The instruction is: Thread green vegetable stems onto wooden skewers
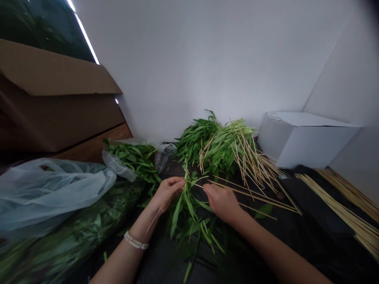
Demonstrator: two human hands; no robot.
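Just left of centre, my left hand [171,190] is closed in a pinch on a small bunch of leafy greens [186,193], whose narrow leaves hang down below the fingers. My right hand [222,200] is closed on a thin wooden skewer [199,185], its front end pointing left at the stems of the bunch. Whether the tip has gone into the stems I cannot tell. Loose leaves and cut stems [207,232] lie on the dark surface beneath both hands. Several bare skewers [260,193] lie beyond and beside my right hand.
Greens threaded on skewers [227,146] are heaped by the wall. Plastic bags [53,193] of greens [133,156] lie at the left, below a cardboard box [59,110]. A white box [308,138] stands at the right, with more skewers [334,201] in front of it.
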